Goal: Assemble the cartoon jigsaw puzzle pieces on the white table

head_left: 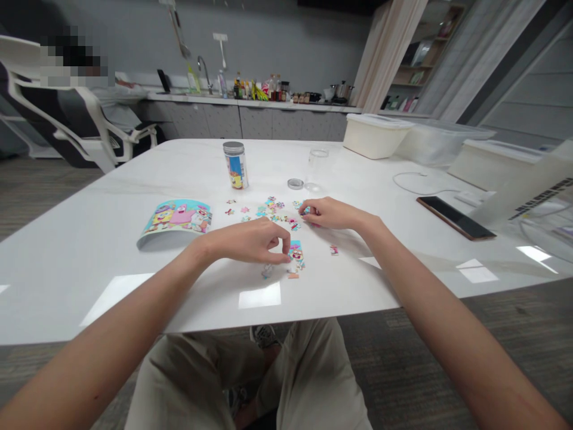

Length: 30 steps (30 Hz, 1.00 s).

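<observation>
A small joined block of jigsaw pieces [296,252] with a cartoon picture lies on the white table near me. My left hand [257,240] is at its left edge, fingers curled and thumb and forefinger tips brought together; what they hold, if anything, is hidden. One puzzle piece [267,271] lies just below this hand. My right hand [333,214] reaches into the right side of the loose jigsaw pieces [273,207], its fingers pinched down at a colourful piece [307,210] that they partly cover. Another puzzle piece [333,250] lies apart, right of the joined block.
A curved picture card [179,216] stands at left. Behind the pieces are a lidded picture jar [235,166], a clear jar [317,169] and a metal lid [295,184]. A phone [455,217], white cable and storage boxes [376,136] are at right. A person sits at back left.
</observation>
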Each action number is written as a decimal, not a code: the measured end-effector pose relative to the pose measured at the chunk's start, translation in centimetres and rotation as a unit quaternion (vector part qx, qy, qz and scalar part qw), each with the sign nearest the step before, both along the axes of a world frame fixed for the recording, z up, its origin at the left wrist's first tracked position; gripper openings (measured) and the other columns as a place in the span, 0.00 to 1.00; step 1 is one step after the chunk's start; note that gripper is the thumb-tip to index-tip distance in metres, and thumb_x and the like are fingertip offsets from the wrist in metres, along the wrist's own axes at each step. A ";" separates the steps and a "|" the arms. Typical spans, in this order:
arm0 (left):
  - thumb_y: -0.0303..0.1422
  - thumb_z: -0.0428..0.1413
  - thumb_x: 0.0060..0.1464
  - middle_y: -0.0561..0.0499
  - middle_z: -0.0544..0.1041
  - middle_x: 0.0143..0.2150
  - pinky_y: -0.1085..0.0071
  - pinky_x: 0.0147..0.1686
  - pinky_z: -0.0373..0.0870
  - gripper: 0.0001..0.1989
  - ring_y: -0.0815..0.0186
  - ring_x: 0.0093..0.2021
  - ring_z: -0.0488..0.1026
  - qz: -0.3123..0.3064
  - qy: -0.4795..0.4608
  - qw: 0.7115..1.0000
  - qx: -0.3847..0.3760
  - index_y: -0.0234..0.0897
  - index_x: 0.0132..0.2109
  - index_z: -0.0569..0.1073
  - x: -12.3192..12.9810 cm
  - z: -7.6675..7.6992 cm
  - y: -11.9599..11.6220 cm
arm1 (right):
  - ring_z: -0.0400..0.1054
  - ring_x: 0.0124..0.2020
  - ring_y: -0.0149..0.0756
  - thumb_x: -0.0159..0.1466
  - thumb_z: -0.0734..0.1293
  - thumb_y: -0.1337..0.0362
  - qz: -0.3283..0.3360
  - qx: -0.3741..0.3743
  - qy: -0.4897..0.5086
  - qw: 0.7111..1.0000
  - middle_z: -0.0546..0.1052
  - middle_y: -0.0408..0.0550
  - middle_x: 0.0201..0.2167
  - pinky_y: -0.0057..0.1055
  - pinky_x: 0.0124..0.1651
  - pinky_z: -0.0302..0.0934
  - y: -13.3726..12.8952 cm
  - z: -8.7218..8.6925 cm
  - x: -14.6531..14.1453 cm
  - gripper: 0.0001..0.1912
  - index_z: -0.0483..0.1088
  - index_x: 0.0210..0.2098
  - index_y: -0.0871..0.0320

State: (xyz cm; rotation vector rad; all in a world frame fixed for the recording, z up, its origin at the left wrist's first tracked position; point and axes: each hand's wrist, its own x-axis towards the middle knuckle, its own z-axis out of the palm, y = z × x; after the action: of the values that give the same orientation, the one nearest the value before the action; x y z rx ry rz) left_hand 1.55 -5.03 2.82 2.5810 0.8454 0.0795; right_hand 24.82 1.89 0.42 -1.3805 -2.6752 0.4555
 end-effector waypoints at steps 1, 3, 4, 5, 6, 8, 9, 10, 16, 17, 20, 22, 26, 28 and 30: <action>0.38 0.54 0.57 0.59 0.63 0.19 0.74 0.29 0.56 0.11 0.72 0.21 0.61 0.005 0.006 1.000 0.017 0.37 0.38 0.76 -0.2 0.1 0.2 | 0.68 0.33 0.35 0.66 0.61 0.61 0.000 -0.001 0.000 1.000 0.77 0.46 0.30 0.29 0.38 0.57 0.0 0.0 0.0 0.13 0.71 0.47 0.55; 0.37 0.52 0.57 0.58 0.64 0.19 0.74 0.30 0.56 0.10 0.71 0.22 0.62 0.010 0.016 0.999 0.051 0.37 0.39 0.75 -0.6 0.1 0.4 | 0.68 0.33 0.35 0.66 0.61 0.61 -0.001 -0.003 0.000 1.000 0.77 0.46 0.30 0.30 0.37 0.57 -0.1 0.1 0.0 0.13 0.71 0.47 0.55; 0.36 0.52 0.57 0.58 0.65 0.19 0.74 0.30 0.57 0.10 0.71 0.22 0.62 0.010 0.020 0.998 0.066 0.37 0.39 0.75 -0.8 0.1 0.5 | 0.68 0.32 0.35 0.66 0.61 0.61 -0.002 -0.003 0.001 1.000 0.77 0.46 0.30 0.29 0.37 0.57 -0.1 0.1 -0.1 0.13 0.71 0.47 0.55; 0.36 0.52 0.57 0.58 0.65 0.20 0.73 0.31 0.57 0.09 0.71 0.22 0.62 0.010 0.026 0.997 0.078 0.37 0.39 0.74 -0.9 0.1 0.6 | 0.68 0.32 0.35 0.66 0.61 0.61 -0.003 -0.004 0.001 1.000 0.77 0.46 0.30 0.29 0.37 0.57 -0.2 0.2 -0.1 0.13 0.71 0.47 0.55; 0.35 0.52 0.56 0.57 0.65 0.20 0.73 0.31 0.58 0.09 0.71 0.22 0.62 0.010 0.033 0.996 0.086 0.37 0.38 0.74 -1.1 0.1 0.6 | 0.68 0.32 0.35 0.66 0.60 0.61 -0.004 -0.003 0.001 1.000 0.77 0.46 0.30 0.29 0.37 0.57 -0.2 0.2 -0.1 0.13 0.71 0.47 0.55; 0.34 0.52 0.55 0.57 0.66 0.20 0.73 0.31 0.58 0.08 0.70 0.22 0.62 0.009 0.048 0.995 0.087 0.37 0.38 0.75 -1.2 0.2 0.5 | 0.68 0.32 0.35 0.67 0.60 0.61 -0.006 -0.002 0.001 1.000 0.77 0.46 0.30 0.29 0.37 0.56 -0.3 0.3 -0.1 0.13 0.71 0.47 0.55; 0.34 0.52 0.54 0.57 0.66 0.20 0.73 0.31 0.58 0.08 0.70 0.23 0.63 0.008 0.056 0.995 0.079 0.37 0.38 0.75 -1.2 0.3 0.4 | 0.68 0.32 0.35 0.67 0.60 0.61 -0.005 -0.002 0.001 1.000 0.77 0.46 0.29 0.29 0.37 0.56 -0.3 0.4 -0.1 0.13 0.71 0.47 0.56; 0.34 0.53 0.53 0.56 0.67 0.21 0.73 0.30 0.59 0.08 0.70 0.24 0.64 0.008 0.065 0.996 0.066 0.37 0.37 0.75 -1.2 0.4 0.3 | 0.68 0.32 0.35 0.66 0.60 0.61 -0.005 -0.002 0.001 1.000 0.77 0.46 0.29 0.29 0.36 0.56 -0.4 0.4 -0.1 0.13 0.71 0.48 0.56; 0.41 0.61 0.46 0.55 0.70 0.25 0.74 0.31 0.61 0.13 0.67 0.29 0.67 0.011 0.101 0.994 -0.031 0.40 0.38 0.77 -1.1 1.0 -0.1 | 0.68 0.33 0.35 0.66 0.61 0.61 -0.004 0.000 0.002 1.000 0.77 0.47 0.32 0.29 0.36 0.57 -0.2 0.2 -0.1 0.13 0.71 0.48 0.56; 0.42 0.62 0.46 0.55 0.70 0.25 0.74 0.31 0.61 0.14 0.67 0.28 0.67 0.008 0.101 0.994 -0.041 0.40 0.39 0.77 -1.1 1.0 -0.1 | 0.68 0.33 0.35 0.66 0.60 0.61 -0.003 0.002 0.002 1.000 0.77 0.47 0.32 0.29 0.36 0.57 -0.2 0.2 -0.1 0.14 0.71 0.48 0.56; 0.42 0.60 0.49 0.54 0.71 0.26 0.73 0.31 0.60 0.13 0.68 0.27 0.66 0.011 0.102 0.993 -0.052 0.39 0.39 0.77 -1.2 0.9 0.1 | 0.68 0.33 0.35 0.66 0.60 0.61 -0.003 0.002 0.003 1.000 0.77 0.47 0.32 0.29 0.37 0.57 -0.2 0.1 -0.1 0.14 0.71 0.48 0.56; 0.40 0.58 0.51 0.54 0.72 0.27 0.73 0.31 0.60 0.10 0.68 0.27 0.66 0.014 0.104 0.993 -0.049 0.39 0.38 0.77 -1.4 0.9 0.3 | 0.68 0.33 0.35 0.66 0.61 0.61 -0.004 0.001 0.002 1.000 0.77 0.47 0.32 0.29 0.37 0.57 -0.1 0.1 0.0 0.14 0.71 0.48 0.55; 0.35 0.57 0.52 0.52 0.73 0.29 0.73 0.32 0.60 0.07 0.68 0.28 0.68 0.029 0.119 0.991 -0.047 0.38 0.37 0.76 -2.0 0.9 0.6 | 0.68 0.33 0.35 0.66 0.61 0.61 -0.001 0.000 -0.001 1.000 0.77 0.46 0.31 0.30 0.37 0.57 0.0 0.0 0.0 0.13 0.71 0.47 0.55; 0.32 0.55 0.52 0.52 0.74 0.30 0.74 0.31 0.60 0.07 0.68 0.29 0.69 0.036 0.127 0.990 -0.049 0.39 0.38 0.77 -2.2 0.9 0.8 | 0.68 0.33 0.35 0.66 0.61 0.60 0.001 -0.003 -0.001 1.000 0.77 0.46 0.31 0.30 0.37 0.57 0.1 -0.1 0.1 0.13 0.71 0.47 0.55; 0.32 0.54 0.52 0.52 0.74 0.30 0.74 0.31 0.60 0.08 0.68 0.29 0.69 0.037 0.128 0.990 -0.038 0.39 0.39 0.77 -2.3 1.0 0.8 | 0.68 0.33 0.35 0.66 0.61 0.60 0.003 -0.005 -0.001 1.000 0.77 0.46 0.31 0.30 0.37 0.57 0.1 -0.1 0.1 0.13 0.71 0.47 0.54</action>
State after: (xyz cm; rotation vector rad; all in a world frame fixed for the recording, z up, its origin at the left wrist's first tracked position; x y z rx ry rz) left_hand -0.79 -4.22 3.87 2.5218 1.0140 -0.2628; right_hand 24.91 2.00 0.32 -1.3753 -2.6833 0.4686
